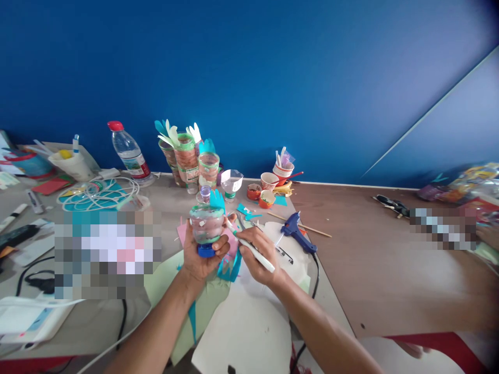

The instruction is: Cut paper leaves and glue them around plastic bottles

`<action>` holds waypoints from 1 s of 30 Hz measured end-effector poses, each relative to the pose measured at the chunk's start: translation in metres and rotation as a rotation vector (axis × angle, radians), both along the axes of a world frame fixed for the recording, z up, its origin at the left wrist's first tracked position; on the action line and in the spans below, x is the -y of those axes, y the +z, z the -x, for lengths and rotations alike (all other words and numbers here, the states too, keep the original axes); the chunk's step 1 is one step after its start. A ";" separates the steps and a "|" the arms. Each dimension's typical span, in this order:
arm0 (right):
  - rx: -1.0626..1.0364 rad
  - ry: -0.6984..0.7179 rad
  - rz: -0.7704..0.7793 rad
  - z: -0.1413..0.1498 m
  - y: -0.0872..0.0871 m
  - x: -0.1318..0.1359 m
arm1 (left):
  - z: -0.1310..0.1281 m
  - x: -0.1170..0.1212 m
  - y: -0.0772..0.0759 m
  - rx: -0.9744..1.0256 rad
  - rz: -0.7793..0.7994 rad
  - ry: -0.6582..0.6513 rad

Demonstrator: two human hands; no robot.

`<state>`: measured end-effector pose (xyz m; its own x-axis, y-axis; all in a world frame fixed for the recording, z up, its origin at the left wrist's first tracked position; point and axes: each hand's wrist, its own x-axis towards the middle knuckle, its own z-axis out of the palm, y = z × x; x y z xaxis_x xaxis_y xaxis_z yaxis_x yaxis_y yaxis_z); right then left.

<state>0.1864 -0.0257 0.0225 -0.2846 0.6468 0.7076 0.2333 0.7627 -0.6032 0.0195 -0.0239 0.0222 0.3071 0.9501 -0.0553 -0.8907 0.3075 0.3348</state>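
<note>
My left hand [195, 269] is wrapped round a painted plastic bottle piece [206, 229], pinkish-brown with green bands. Its blue cap [206, 250] points down, and a teal paper cutout [217, 200] shows at the upper right rim. Between the fingers of my right hand [259, 255] is a white marker [255, 251], slanting up towards the bottle's right side. Whether its tip touches the bottle, I cannot tell. Teal paper pieces [230, 267] and pink paper lie under and behind my hands. A blue glue gun [298, 234] rests right of my right hand.
Similar painted bottle pieces [185, 150] with paper leaves stand against the blue wall. A red-capped water bottle [130, 153] is left of them. Small paper cups [268, 181] stand right of centre. A black cord [316, 275] runs from the glue gun. White sheets [245, 332] lie in front.
</note>
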 end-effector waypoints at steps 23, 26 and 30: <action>0.246 -0.070 -0.220 0.000 -0.014 -0.010 | -0.007 0.004 -0.008 -0.060 -0.028 -0.117; 0.252 -0.084 -0.242 0.001 -0.016 -0.013 | -0.008 0.003 -0.010 -0.102 -0.028 -0.121; 0.192 -0.113 -0.207 0.001 -0.016 -0.016 | -0.012 0.002 -0.011 -0.122 -0.016 -0.100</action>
